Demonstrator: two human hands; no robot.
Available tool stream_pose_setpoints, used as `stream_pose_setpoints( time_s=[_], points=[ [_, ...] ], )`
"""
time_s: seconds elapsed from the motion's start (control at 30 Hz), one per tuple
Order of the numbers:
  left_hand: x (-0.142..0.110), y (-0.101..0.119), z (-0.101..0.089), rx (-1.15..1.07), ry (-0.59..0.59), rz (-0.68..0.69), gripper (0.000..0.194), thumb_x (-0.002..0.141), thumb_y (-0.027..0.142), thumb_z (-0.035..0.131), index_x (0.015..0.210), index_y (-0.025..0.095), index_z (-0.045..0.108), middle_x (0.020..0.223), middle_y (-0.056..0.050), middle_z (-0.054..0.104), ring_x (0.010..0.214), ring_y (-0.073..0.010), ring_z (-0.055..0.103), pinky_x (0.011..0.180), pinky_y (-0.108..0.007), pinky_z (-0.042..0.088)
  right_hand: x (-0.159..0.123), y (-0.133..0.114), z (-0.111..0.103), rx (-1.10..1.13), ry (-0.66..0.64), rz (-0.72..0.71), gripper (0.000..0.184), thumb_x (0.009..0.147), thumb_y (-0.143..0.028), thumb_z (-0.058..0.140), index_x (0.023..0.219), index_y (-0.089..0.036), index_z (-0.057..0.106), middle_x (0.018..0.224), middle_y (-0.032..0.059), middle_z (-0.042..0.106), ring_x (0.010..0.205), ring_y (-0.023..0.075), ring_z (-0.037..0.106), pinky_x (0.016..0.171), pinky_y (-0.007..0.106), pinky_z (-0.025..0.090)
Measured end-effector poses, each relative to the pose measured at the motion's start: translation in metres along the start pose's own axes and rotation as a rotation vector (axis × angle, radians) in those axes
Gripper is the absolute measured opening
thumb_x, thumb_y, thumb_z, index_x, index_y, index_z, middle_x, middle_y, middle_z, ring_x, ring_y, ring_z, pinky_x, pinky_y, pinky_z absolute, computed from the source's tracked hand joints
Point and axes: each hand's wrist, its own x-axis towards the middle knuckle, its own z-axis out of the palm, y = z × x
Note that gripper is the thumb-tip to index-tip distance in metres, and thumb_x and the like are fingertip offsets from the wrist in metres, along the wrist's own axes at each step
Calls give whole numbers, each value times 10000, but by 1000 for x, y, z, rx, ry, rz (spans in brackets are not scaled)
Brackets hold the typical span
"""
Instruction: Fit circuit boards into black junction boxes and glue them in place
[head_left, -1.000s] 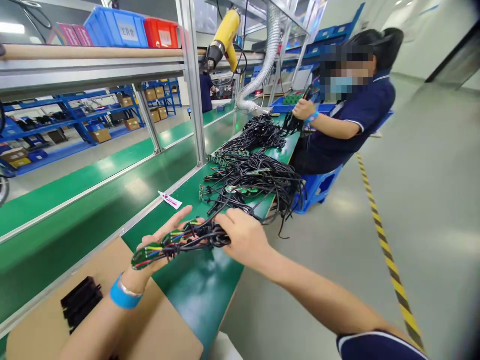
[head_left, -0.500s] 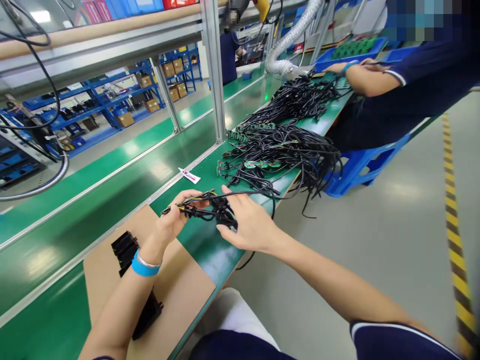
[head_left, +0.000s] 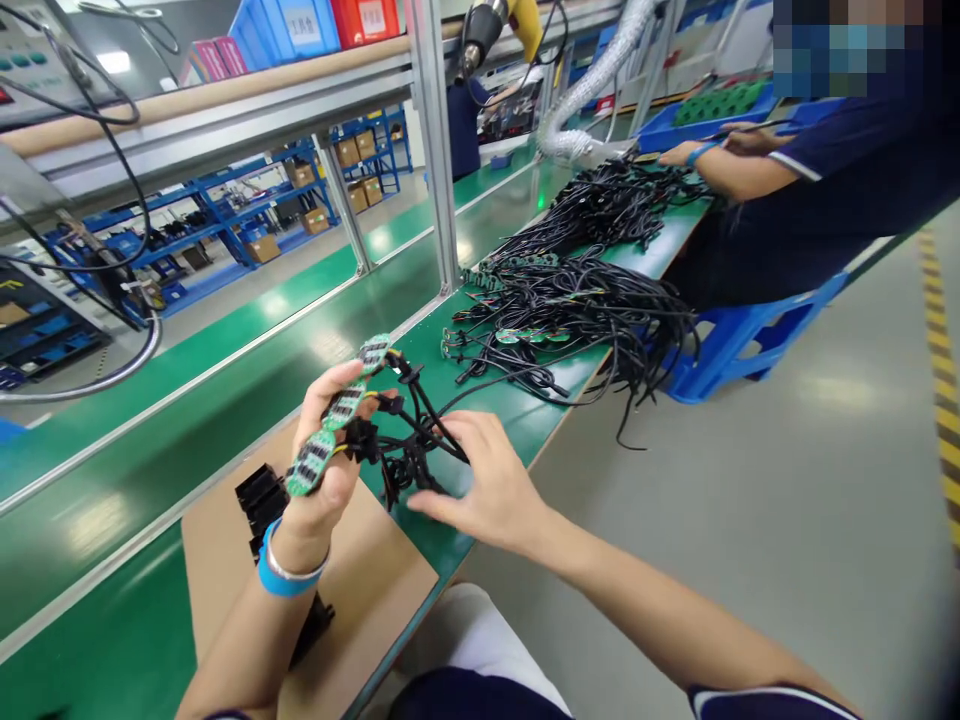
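The three circuit boards [head_left: 345, 405] are lying in a slanting row just left of the frame's centre, the top one sitting farthest right. Each is showing a green, rounded oblong face, with dark blocks running across it in bands and paler green along its edges. Short yellow wires are coming off the boards' right sides and leading toward black fittings [head_left: 364, 440], while black cables [head_left: 412, 462] are trailing on from these, bunching and crossing near the centre. The left hand [head_left: 336, 488] is closing its fingers and thumb around the boards, holding them with these faces exposed. The right hand [head_left: 499, 490], at centre, is arching over the cables, its thumb and fingers standing wide apart with cables passing between. Black parts [head_left: 262, 500] are resting on a tan sheet [head_left: 375, 590] at lower left, partly hidden by the left forearm. A heap of similar cables [head_left: 585, 310] is spreading across the green table [head_left: 442, 545] toward the upper right, some hanging over its edge.
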Motion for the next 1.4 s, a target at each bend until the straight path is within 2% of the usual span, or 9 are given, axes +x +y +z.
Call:
stream_pose_setpoints(
  time_s=[0.13, 0.3, 0.4, 0.57, 0.73, 0.83, 1.0, 1.2, 1.4],
  points=[
    [11, -3, -4, -42, 11, -1, 747, 741, 603, 727, 1344, 196, 559, 1361, -153, 579, 1362, -392, 472, 1102, -528, 443, 15, -10, 1, 122, 2, 122, 72, 916, -256, 566, 926, -186, 578, 869, 64, 641, 807, 195, 594, 741, 334, 497],
    [10, -4, -19, -95, 23, -40, 723, 747, 568, 703, 1366, 233, 536, 1436, -128, 530, 1426, -369, 385, 1085, -519, 467, 43, -7, -30, 301, -268, 332, 150, 959, -353, 507, 932, -208, 535, 749, -5, 607, 625, 131, 536, 612, 269, 422],
    [6, -2, -23, -136, 15, -72, 727, 726, 498, 723, 1381, 264, 511, 1474, -104, 497, 1453, -361, 346, 1106, -525, 450, 59, -12, -34, 313, -359, 364, 212, 951, -407, 488, 904, -205, 531, 707, -21, 566, 597, 119, 488, 568, 253, 375],
    [1, -3, -26, -61, 29, -71, 663, 819, 502, 689, 1410, 310, 457, 1553, -75, 413, 1491, -339, 295, 1163, -533, 383, 71, -35, -3, 285, -420, 344, 385, 713, -470, 757, 905, -188, 579, 775, 3, 627, 652, 147, 547, 599, 266, 410],
    [-5, 0, -32, 200, 109, 16, 617, 892, 526, 655, 1436, 331, 439, 1565, -64, 397, 1474, -308, 341, 1229, -495, 283, 75, -47, 20, 341, -289, 258, 181, 846, -358, 602, 870, -182, 635, 781, 6, 647, 685, 142, 550, 657, 268, 407],
    [-1, 11, -38, 309, 169, 54, 575, 916, 515, 626, 1431, 319, 461, 1505, -69, 465, 1389, -316, 458, 1161, -497, 406, 94, -49, 8, 273, -345, 210, 200, 870, -328, 560, 750, -176, 611, 685, -5, 579, 645, 130, 493, 611, 264, 358],
    [17, 39, -44, 487, 97, 147, 551, 881, 456, 675, 1392, 318, 520, 1479, -41, 474, 1370, -352, 463, 1088, -513, 492, 138, -58, -24, 301, -645, 394, 250, 880, -261, 559, 646, -174, 560, 586, 3, 513, 527, 111, 441, 518, 270, 319],
    [21, 65, -38, 335, 141, 81, 466, 838, 282, 677, 1297, 298, 599, 1367, -42, 562, 1339, -378, 501, 1008, -569, 525, 165, -70, -45, 550, -790, 405, 319, 915, -317, 620, 643, -178, 531, 600, 18, 515, 505, 102, 452, 479, 267, 386],
    [19, 79, -45, 162, 205, -35, 420, 837, 217, 617, 1253, 275, 637, 1321, -54, 588, 1302, -372, 544, 968, -571, 535, 182, -74, -71, 469, -892, 496, 261, 946, -228, 597, 709, -135, 539, 533, -97, 373, 412, -18, 265, 428, 201, 129]
  ],
)
